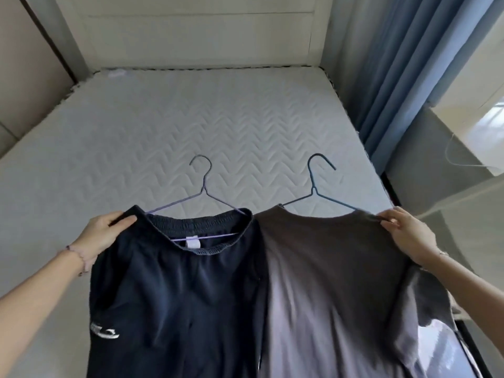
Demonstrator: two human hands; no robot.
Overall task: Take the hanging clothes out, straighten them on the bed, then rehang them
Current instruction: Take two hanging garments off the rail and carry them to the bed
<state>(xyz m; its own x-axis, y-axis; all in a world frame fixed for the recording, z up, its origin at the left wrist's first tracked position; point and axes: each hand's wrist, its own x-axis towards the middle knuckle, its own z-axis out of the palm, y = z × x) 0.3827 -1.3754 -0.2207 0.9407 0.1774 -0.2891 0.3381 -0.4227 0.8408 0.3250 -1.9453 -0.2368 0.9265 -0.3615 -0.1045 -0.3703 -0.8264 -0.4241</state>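
While hands (105, 230) (406, 233) grip them, trousers (177, 296) and shirt (327, 268) touch.

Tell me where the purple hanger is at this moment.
In the head view the purple hanger is left of centre, inside the waistband of the navy trousers that the left hand grips; the dark hanger with the grey garment is to its right.

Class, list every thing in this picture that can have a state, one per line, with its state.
navy trousers: on the purple hanger, waistband held.
grey top: on the dark hanger, shoulder held.
purple hanger: inside the waistband, hook free.
dark hanger: inside the top, hook free.
left hand: grips the trousers' waistband.
right hand: pinches the top's shoulder.
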